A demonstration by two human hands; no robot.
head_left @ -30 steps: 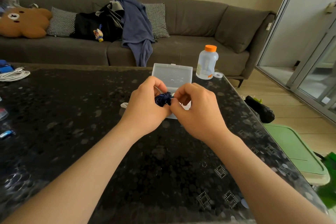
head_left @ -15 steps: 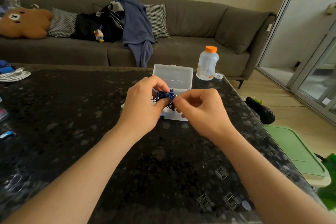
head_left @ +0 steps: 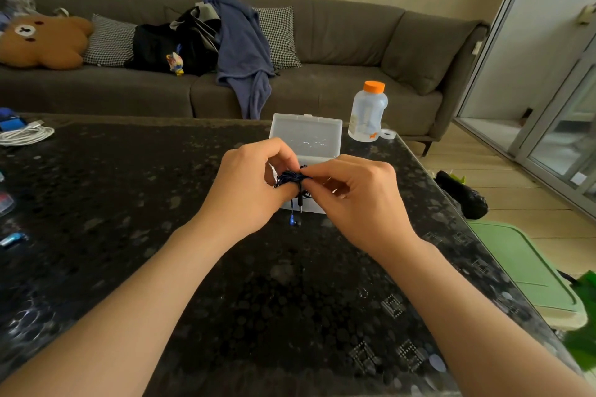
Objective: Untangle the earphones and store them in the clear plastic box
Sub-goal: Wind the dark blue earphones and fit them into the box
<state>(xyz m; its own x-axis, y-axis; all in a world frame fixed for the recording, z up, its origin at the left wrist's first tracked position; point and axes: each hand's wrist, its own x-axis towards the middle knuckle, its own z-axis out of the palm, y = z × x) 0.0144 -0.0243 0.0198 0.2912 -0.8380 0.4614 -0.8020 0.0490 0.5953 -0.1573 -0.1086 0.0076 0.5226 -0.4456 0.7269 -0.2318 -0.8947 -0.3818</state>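
Two hands, left hand (head_left: pixel 248 184) and right hand (head_left: pixel 358 200); one tangle of earphones (head_left: pixel 290 178); one clear plastic box (head_left: pixel 306 138). Far right on the one table (head_left: pixel 129 203): one bottle (head_left: pixel 367 113), one tape roll (head_left: pixel 387 134). The one sofa (head_left: pixel 338 39) carries two cushions, left cushion (head_left: pixel 109 40) and right cushion (head_left: pixel 280 35), and one bear plush (head_left: pixel 45 40). Far left, seemingly one cable coil (head_left: pixel 27 135).

I see a dark table (head_left: pixel 225 300) with a speckled, shiny top that fills the near part of the view. At the far middle stands the clear plastic box (head_left: pixel 306 138), with its lid open and upright. At the far right corner there is a bottle (head_left: pixel 367 113) with an orange cap, and a small tape roll (head_left: pixel 387 134) lies just beside it. At the far left lies a coiled white cable (head_left: pixel 27 135), near some blue object (head_left: pixel 11 122). A small blue item (head_left: pixel 14 238) lies at the left edge; I cannot tell what it is.
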